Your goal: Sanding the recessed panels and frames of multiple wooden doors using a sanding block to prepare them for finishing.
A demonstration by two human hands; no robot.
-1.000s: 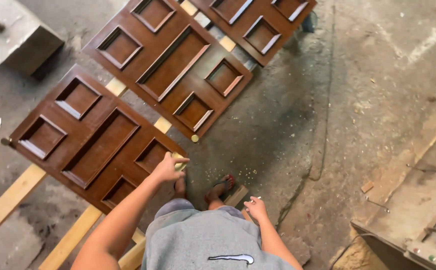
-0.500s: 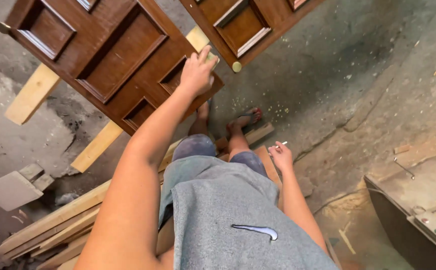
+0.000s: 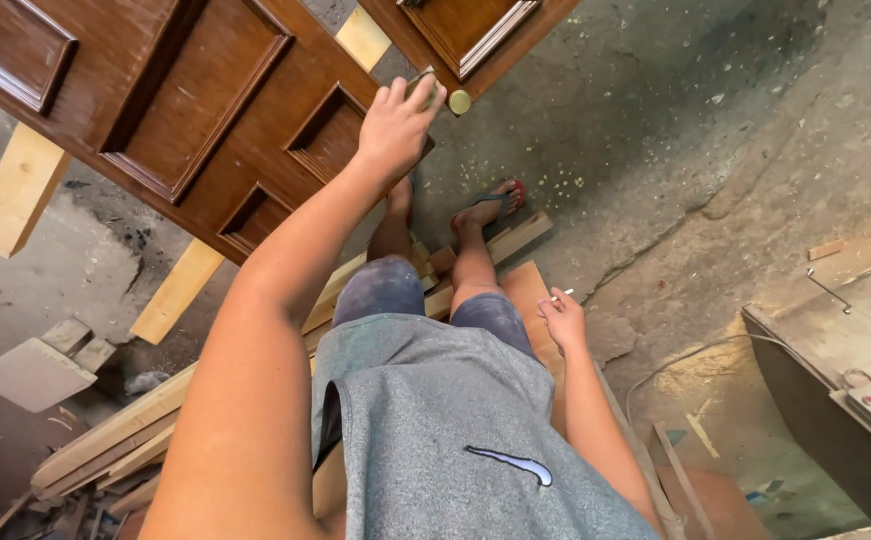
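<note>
My left hand (image 3: 396,125) reaches forward, arm stretched, fingers curled on a small block at the brown door panel (image 3: 196,110) corner — my right hand (image 3: 562,318) hangs low, pinching a thin white stick (image 3: 563,295).

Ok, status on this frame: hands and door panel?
Left hand on corner of brown door panel. Right hand pinching small white stick. Planks underfoot.

Left hand (image 3: 396,125) covers the near corner of the brown door (image 3: 186,110), whose far end is cut by the top and left edges. What its fingers (image 3: 411,95) press is hidden. Right hand (image 3: 563,318) pinches a thin white stick (image 3: 562,295), too small to identify. Second door (image 3: 466,35) beyond the fingers is cropped.
</note>
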